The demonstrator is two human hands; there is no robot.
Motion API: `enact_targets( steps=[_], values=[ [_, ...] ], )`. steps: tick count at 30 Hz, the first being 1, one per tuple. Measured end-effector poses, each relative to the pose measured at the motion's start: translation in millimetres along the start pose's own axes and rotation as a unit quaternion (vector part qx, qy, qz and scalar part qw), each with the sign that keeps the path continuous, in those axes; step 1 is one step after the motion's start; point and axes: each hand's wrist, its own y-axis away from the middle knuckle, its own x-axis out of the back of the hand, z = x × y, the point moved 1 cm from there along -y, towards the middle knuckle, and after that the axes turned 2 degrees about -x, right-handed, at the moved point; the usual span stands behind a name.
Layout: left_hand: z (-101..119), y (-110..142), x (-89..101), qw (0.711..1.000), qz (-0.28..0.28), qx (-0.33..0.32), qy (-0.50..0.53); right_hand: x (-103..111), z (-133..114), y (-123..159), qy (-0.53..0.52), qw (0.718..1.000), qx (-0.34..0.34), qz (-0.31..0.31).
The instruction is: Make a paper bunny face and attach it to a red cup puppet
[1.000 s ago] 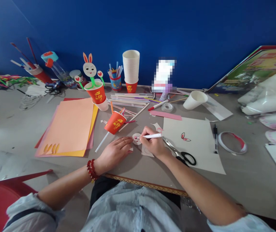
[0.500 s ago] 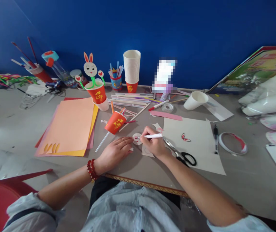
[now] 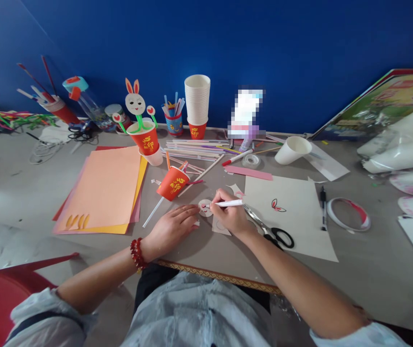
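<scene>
A small round paper face [image 3: 205,207] with drawn marks lies on the table in front of me. My left hand [image 3: 176,223] rests flat with its fingers stretched out, the fingertips at the left edge of the disc. In my right hand [image 3: 228,215] is a white marker [image 3: 231,203], its tip on or just over the face. Paper scraps [image 3: 221,225] lie partly under the right hand. Black-handled scissors [image 3: 277,237] lie beside that wrist, over a white sheet [image 3: 300,207] bearing a drawing of two red-filled ears [image 3: 278,206].
A tipped red paper cup [image 3: 173,183] with straws lies beyond my left hand. Coloured paper sheets [image 3: 107,185] are stacked at left. Behind stand a rabbit-figure cup [image 3: 144,137] and stacked white cups [image 3: 197,99]. A tape roll [image 3: 348,214] and black pen [image 3: 323,207] lie right.
Pink or red colouring on the paper face looks slightly changed near the marker tip. Both hands stay almost in the same place.
</scene>
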Motion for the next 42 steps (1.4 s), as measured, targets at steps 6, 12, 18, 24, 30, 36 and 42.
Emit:
enact_targets(
  steps=[6, 12, 18, 24, 30, 36, 42],
  values=[
    [-0.7, 1.1, -1.1, 1.000, 0.000, -0.004, 0.000, 0.1, -0.4, -0.1, 0.007, 1.000, -0.008, -0.009],
    [-0.4, 0.9, -0.9, 1.000, 0.004, -0.003, 0.006, 0.2, -1.1, 0.0, 0.006, 1.000, -0.008, -0.002],
    [0.5, 0.2, -0.3, 1.000, 0.001, -0.004, -0.007, -0.3, 0.5, 0.0, -0.010, 1.000, 0.000, 0.007],
    [1.2, -0.6, 1.1, 1.000, 0.005, -0.008, -0.010, 2.1, 5.4, 1.4, -0.060, 0.997, 0.004, 0.047],
    [0.8, -0.4, 0.5, 1.000, -0.002, -0.007, -0.013, 9.9, 3.4, 3.5, -0.048, 0.998, 0.006, 0.051],
    [0.6, 0.1, -0.8, 1.000, -0.005, -0.008, -0.018, 8.6, 7.7, 4.7, -0.028, 0.999, -0.008, 0.033],
    [0.4, 0.4, -1.4, 1.000, 0.003, -0.012, -0.027, 6.0, 9.9, 3.8, -0.014, 0.999, -0.028, 0.025]
  ],
)
